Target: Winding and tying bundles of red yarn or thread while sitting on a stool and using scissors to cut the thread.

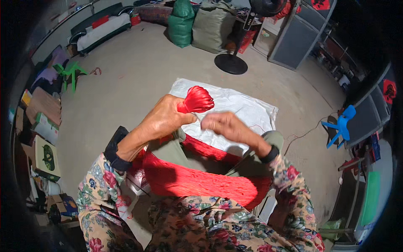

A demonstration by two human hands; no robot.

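Note:
My left hand point(161, 119) is closed around a small bunch of red threads point(196, 100) whose looped ends fan out above the fist. My right hand point(224, 124) is just to the right of it, fingers pinched near the base of the bunch; it is blurred, and whether it grips a thread I cannot tell. A large hank of red thread point(197, 182) lies across my lap, running from my left knee round to the right. Both wrists wear black bands, and my sleeves are floral.
A white woven sack point(235, 107) lies spread on the concrete floor ahead of my knees. A standing fan's round base point(231, 64), green and grey sacks point(197, 23), a green stool point(70, 72), a blue plastic chair point(341, 126) and boxes at left ring the space.

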